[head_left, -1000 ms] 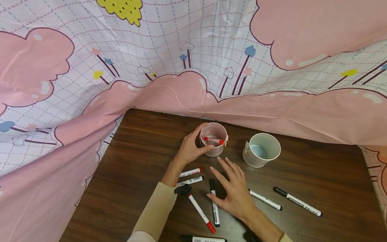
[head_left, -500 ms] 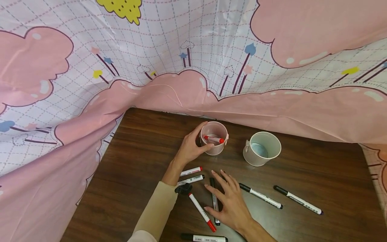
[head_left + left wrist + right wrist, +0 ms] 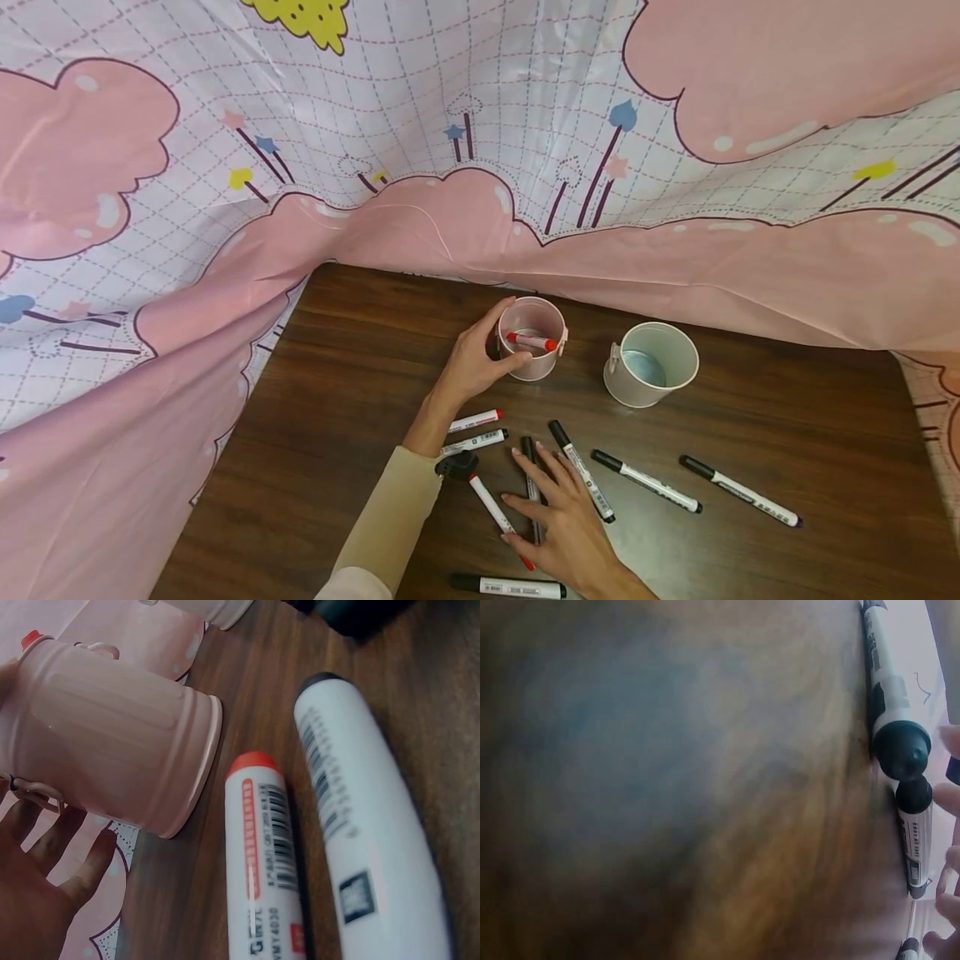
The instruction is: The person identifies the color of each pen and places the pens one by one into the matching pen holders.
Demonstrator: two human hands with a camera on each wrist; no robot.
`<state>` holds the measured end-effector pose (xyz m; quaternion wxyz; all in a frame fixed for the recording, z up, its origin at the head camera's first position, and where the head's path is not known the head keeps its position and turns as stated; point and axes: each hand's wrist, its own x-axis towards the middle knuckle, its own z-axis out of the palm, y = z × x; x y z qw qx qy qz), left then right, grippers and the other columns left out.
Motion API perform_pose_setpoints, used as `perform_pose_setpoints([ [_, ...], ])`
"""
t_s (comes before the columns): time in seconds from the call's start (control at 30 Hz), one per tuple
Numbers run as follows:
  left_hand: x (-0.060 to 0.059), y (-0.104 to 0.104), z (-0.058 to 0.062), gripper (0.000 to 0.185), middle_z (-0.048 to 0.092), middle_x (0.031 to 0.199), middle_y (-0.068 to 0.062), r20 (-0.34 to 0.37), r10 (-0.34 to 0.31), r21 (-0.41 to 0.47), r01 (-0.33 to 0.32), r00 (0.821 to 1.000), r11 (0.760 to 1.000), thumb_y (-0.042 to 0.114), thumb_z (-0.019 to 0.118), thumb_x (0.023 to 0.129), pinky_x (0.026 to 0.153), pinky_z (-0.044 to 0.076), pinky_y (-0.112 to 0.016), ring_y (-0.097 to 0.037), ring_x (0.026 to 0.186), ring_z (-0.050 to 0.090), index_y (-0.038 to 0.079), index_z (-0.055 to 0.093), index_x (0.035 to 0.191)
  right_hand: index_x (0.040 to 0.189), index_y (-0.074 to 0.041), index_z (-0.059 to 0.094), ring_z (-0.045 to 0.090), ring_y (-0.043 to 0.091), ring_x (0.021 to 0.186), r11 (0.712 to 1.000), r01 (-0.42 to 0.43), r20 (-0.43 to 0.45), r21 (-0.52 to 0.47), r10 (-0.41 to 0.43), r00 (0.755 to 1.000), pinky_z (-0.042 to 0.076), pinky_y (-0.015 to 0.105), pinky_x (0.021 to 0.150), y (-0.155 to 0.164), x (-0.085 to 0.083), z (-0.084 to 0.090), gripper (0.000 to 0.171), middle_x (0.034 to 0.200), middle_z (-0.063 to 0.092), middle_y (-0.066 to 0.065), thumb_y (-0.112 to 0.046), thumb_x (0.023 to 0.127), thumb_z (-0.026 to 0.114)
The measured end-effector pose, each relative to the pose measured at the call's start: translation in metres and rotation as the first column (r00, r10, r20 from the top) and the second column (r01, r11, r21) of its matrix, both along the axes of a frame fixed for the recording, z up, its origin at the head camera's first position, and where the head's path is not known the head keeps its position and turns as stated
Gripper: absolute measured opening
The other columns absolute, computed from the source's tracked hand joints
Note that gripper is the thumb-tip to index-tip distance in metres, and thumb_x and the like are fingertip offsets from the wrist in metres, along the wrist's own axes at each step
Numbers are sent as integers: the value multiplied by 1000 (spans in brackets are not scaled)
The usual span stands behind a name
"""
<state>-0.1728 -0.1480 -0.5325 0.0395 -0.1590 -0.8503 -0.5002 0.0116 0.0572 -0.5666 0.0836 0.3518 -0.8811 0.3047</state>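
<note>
Backdrop cloth: we see printed cloth (image 3: 420,225) with pink clouds and thin grid lines hanging behind the desk and down its left side.
Wooden desk: the dark-brown desk (image 3: 360,358) carries two small buckets and a scatter of whiteboard markers.
Sleeve: we make out a beige sleeve (image 3: 386,517) on the person's left arm, a dark device (image 3: 457,465) at its wrist.
Left grip: the left grip (image 3: 476,367) curves round the left side of the pink bucket, thumb across the near rim.
Right grip: the right grip (image 3: 558,521) is spread, palm down, above two markers; we cannot tell whether it touches either.
White bucket: the white bucket (image 3: 628,390) stands upright right of the pink one, apart from it.
Pink bucket: the pink bucket (image 3: 538,367) stands upright near the desk's far edge.
Markers by the right grip: a black marker (image 3: 528,454) and a red-tipped marker (image 3: 491,504) lie partly under its fingers; a black-capped marker (image 3: 581,469) lies just beside it.
Other desk markers: we count two near the left wrist, two farther right and one at the near edge.
Bucketed marker: a red-capped marker (image 3: 531,342) lies inside the pink bucket.
</note>
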Motion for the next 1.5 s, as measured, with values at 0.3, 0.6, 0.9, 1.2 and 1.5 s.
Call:
perform_pose_setpoints([
  [0.3, 3, -1, 0, 87, 49, 147, 6, 26, -1, 18, 0, 1000, 1000, 37, 83, 81, 110, 38, -40, -13, 129, 50, 31, 36, 153, 98, -21, 81, 35, 49, 138, 998, -48, -43, 46, 50, 998, 25, 65, 108, -4, 5, -5, 40, 152, 43, 14, -46, 67, 88],
  [0.6, 2, 0, 2, 87, 49, 148, 7, 29, 0, 10, 0, 1000, 1000, 36, 83, 81, 110, 38, -40, -13, 130, 49, 31, 36, 154, 92, -18, 81, 36, 50, 137, 999, -34, -63, 21, 35, 997, 25, 64, 109, -6, 5, -5, 30, 150, 47, 14, -32, 67, 89],
  [0.9, 2, 1, 2, 87, 48, 148, 6, 26, -7, 3, 7, 1000, 1000, 36, 83, 81, 110, 38, -40, -12, 130, 49, 31, 35, 154, 85, -20, 80, 46, 42, 133, 999, 48, -47, -21, -49, 998, 27, 64, 109, -8, 4, -2, 19, 138, 59, 4, -19, 68, 86],
  [1.2, 0, 1, 2, 86, 49, 147, 6, 7, -5, 7, 5, 1000, 1000, 35, 83, 81, 110, 38, -38, -12, 129, 50, 30, 37, 153, 95, -23, 80, 62, 25, 110, 993, 77, -48, -92, -82, 995, 26, 64, 108, -2, -3, 7, 21, 101, 73, -11, -20, 74, 85],
  [1.5, 1, 1, 0, 87, 48, 148, 7, 10, -5, 2, 5, 1000, 1000, 37, 83, 81, 111, 37, -38, -12, 131, 49, 30, 36, 154, 94, -22, 79, 66, 21, 99, 985, 61, -108, -162, -79, 991, 28, 65, 105, -1, -7, 8, 23, 91, 73, -12, -15, 72, 84],
])
